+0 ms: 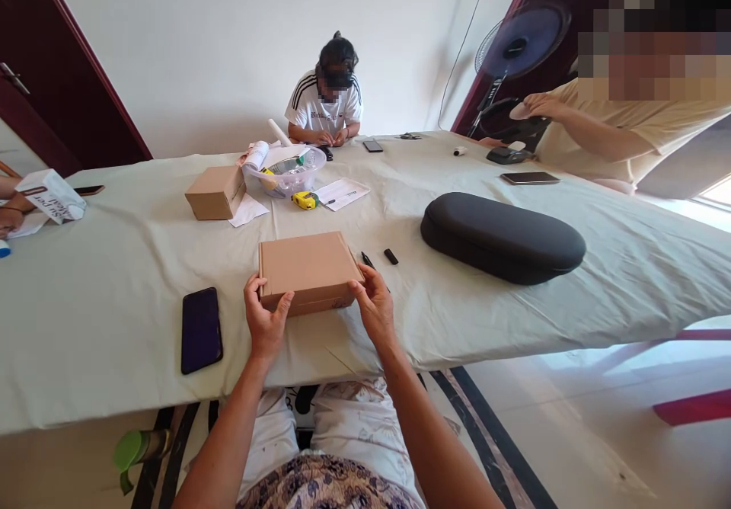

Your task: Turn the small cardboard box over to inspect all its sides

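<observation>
A closed brown cardboard box (308, 261) is in front of me at the near side of the cloth-covered table (131, 273). My left hand (267, 317) grips its left end, thumb on the front face. At the right end, my right hand (375, 307) holds the near corner with the thumb in front. Some dark marks show low on the box's front, by the right thumb. Partly hidden behind my right hand lies a black marker (367, 259), and its loose cap (391, 256) is just to the right.
A dark phone (202, 331) lies left, a black hard case (502, 238) right. Farther back are another cardboard box (214, 193), a filled plastic basket (291, 181), a yellow tape measure (305, 200) and a paper (343, 193). Co-workers sit at the far side, the right and the left.
</observation>
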`<state>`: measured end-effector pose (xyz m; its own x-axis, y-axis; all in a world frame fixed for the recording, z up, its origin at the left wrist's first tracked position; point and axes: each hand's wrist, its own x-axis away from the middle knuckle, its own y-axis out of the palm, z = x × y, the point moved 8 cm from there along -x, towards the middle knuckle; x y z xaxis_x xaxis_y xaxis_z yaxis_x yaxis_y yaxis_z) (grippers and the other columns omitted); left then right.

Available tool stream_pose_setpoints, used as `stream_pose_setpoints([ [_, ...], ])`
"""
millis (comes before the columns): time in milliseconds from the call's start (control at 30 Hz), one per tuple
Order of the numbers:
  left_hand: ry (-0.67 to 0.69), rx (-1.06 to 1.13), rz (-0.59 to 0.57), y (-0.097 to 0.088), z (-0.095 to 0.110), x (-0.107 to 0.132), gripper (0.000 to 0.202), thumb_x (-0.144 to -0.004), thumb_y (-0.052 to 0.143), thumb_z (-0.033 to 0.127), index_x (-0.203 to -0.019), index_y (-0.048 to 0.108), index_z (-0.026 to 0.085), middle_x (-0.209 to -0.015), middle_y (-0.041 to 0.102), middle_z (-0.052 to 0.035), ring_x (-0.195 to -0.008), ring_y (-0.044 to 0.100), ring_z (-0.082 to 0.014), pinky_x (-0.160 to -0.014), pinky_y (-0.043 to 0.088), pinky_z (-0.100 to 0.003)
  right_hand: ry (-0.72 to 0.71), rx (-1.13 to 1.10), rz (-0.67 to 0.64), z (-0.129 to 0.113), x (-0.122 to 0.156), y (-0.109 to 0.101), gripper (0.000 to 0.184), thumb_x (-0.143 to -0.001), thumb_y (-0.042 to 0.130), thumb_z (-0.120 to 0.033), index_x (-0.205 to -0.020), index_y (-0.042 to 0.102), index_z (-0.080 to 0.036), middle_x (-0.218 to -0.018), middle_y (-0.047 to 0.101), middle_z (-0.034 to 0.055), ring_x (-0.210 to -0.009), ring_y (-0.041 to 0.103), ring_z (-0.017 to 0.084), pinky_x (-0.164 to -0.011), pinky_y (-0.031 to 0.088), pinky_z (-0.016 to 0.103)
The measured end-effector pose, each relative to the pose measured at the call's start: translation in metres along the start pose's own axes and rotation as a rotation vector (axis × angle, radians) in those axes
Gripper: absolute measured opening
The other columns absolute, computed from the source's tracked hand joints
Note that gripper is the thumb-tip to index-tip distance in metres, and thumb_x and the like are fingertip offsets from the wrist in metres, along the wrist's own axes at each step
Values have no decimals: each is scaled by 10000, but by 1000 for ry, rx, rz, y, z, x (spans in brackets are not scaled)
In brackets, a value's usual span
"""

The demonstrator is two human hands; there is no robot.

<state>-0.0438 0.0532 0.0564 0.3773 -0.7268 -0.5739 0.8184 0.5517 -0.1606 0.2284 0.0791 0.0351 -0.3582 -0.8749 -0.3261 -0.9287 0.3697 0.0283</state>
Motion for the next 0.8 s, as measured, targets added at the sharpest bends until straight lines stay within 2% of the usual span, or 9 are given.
stream_pose_setpoints([
  [100, -83, 37, -43, -1, -2, -7, 556, -750, 764, 532, -1129, 528, 202, -1257, 576, -117, -1231, 561, -265, -1095, 416, -422, 19, -41, -17, 5, -5, 0, 446, -822, 672, -476, -1185, 664, -218, -1155, 737, 91, -1020, 689, 239, -911, 564, 413],
  [167, -99, 74, -17, -5, -6, -10, 548, -769, 740, 532, -1152, 536, 197, -1226, 588, -108, -1176, 590, -248, -1063, 448, -400, 20, -31, -21, 9, -2, 0, 423, -863, 613, -478, -1193, 673, -221, -1199, 728, 84, -1092, 670, 239, -970, 538, 408],
  [267, -121, 135, -13, -4, -20, -8, 690, -777, 726, 532, -1317, 469, 189, -1344, 554, -145, -1262, 558, -257, -1086, 442, -393, 75, 22, -60, 25, 4, 1, 405, -916, 510, -493, -1151, 692, -219, -1160, 735, 69, -1051, 678, 233, -904, 559, 376],
  [367, -203, 54, -122, 6, -38, 0, 755, -759, 740, 521, -1370, 455, 182, -1321, 600, -154, -1230, 598, -277, -1069, 474, -421, 91, 131, -84, 36, 11, -1, 375, -915, 483, -452, -1111, 685, -204, -1043, 748, 64, -922, 690, 227, -836, 567, 373],
  [433, -229, -51, -158, 10, -44, 5, 735, -753, 742, 514, -1351, 483, 173, -1278, 637, -157, -1218, 617, -299, -1071, 482, -454, 36, 243, -94, 35, 15, 0, 374, -905, 460, -360, -1176, 650, -187, -1057, 744, 85, -942, 686, 239, -878, 550, 402],
  [533, -209, -178, -154, 11, -46, 8, 746, -741, 745, 492, -1352, 486, 152, -1329, 618, -191, -1284, 584, -334, -1102, 458, -493, -53, 522, -100, 27, 21, 6, 468, -857, 456, -244, -1300, 584, -162, -1112, 727, 131, -1009, 659, 282, -935, 505, 472],
  [633, -169, -294, -159, 12, -43, 8, 895, -665, 809, 413, -1414, 422, 114, -1408, 560, -235, -1353, 525, -376, -1123, 432, -528, -83, 721, -91, 24, 24, 10, 563, -827, 478, -204, -1386, 527, -166, -1114, 723, 146, -1051, 630, 314, -945, 477, 512],
  [700, -157, -326, -175, 13, -39, 9, 956, -654, 817, 344, -1462, 361, 113, -1450, 527, -241, -1375, 505, -377, -1120, 435, -522, -99, 722, -92, 22, 24, 11, 588, -817, 485, -196, -1404, 512, -171, -1090, 728, 139, -1026, 630, 309, -922, 485, 500],
  [800, -171, -274, -170, 11, -35, 11, 953, -700, 795, 324, -1505, 308, 168, -1441, 553, -207, -1337, 552, -342, -1070, 486, -479, -129, 585, -94, 19, 23, 10, 578, -818, 482, -201, -1395, 515, -182, -991, 729, 102, -905, 642, 267, -855, 509, 452],
])
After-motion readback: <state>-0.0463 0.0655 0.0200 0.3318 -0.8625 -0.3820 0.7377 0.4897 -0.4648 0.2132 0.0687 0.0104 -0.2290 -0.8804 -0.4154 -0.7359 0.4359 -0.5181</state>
